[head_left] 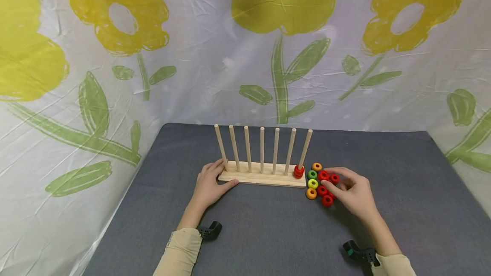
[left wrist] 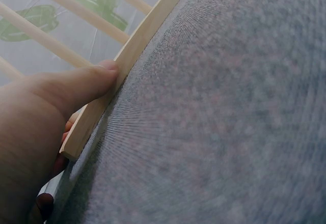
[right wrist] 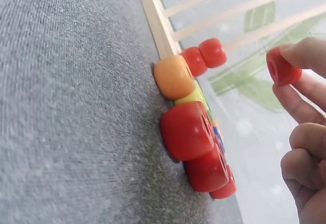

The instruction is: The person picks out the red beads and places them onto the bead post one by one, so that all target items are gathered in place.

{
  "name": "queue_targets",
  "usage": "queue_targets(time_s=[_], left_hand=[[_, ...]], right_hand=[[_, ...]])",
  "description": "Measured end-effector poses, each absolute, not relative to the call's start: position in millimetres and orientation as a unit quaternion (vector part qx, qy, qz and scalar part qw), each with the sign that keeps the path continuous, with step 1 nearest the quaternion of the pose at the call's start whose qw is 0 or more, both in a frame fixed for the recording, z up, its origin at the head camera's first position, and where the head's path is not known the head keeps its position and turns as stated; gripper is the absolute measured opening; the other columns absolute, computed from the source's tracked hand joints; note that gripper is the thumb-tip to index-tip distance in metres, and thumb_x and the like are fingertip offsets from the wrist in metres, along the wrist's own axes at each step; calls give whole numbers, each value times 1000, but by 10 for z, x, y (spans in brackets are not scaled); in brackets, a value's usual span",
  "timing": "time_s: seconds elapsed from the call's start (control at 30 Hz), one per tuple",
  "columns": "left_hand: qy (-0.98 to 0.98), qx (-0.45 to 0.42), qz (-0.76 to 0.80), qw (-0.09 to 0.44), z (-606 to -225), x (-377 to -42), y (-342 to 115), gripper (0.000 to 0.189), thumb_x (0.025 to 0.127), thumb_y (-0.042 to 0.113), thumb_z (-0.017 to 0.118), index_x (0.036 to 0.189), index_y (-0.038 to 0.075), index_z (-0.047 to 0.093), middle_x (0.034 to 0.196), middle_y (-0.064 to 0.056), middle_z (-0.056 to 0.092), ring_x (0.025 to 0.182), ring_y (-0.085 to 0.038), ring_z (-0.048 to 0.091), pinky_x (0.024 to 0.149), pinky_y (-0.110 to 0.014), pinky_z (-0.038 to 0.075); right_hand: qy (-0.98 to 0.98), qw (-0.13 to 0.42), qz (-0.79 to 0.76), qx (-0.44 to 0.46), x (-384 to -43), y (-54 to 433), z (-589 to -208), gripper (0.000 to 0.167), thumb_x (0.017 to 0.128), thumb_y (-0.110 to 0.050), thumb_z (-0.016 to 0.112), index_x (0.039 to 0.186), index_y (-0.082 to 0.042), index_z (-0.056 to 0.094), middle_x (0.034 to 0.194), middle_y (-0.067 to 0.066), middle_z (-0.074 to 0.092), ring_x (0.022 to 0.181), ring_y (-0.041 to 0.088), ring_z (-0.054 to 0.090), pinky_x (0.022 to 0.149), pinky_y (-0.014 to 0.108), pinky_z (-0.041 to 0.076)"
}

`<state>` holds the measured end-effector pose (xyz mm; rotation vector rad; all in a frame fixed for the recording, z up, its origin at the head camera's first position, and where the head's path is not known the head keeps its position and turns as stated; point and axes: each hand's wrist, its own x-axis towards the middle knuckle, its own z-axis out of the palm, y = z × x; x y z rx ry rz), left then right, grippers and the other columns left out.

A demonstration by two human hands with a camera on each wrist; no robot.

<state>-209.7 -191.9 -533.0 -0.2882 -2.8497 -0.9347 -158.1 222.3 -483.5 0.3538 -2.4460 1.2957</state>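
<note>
A left hand (head_left: 210, 184) gripped a seven-peg wooden stand (head_left: 264, 178), apparently to steady it, as the right hand (head_left: 354, 191) pinched a red bead (right wrist: 283, 67) by its sides, seemingly leaving the hole clear, above loose beads (head_left: 313, 183) beside the stand.

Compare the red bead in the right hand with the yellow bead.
Support: the red bead is pinched in the right hand, lifted off the table; the yellow bead rests on it.
Neighbours: the red bead is clear of other beads; the yellow bead sits between a green bead and an orange bead.
Shared: both are rounded, with a hole.
</note>
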Motion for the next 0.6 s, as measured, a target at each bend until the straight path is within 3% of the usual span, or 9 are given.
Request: queue_targets(time_s=[0.27, 0.6], left_hand=[[-944, -97, -309, 63, -5335, -2102, -1926, 80, 91, 48, 83, 156, 10, 56, 164, -13, 47, 148, -42, 40, 112, -67, 34], [-944, -100, -310, 60, -5329, -2101, -1928, 79, 92, 48, 83, 156, 11, 56, 164, -13, 48, 148, -43, 40, 112, -67, 35]], right_hand=[[-858, 187, 461, 127, -1528, 2088, -4686, 29, 83, 7, 86, 110, -2, 79, 55, -3, 35, 46, -10, 21, 39, 25, 23], [-857, 182, 463, 133, -1635, 2133, -4812, 30, 86, -5, 89, 113, -14, 81, 67, -3, 50, 47, -4, 28, 40, 24, 27]])
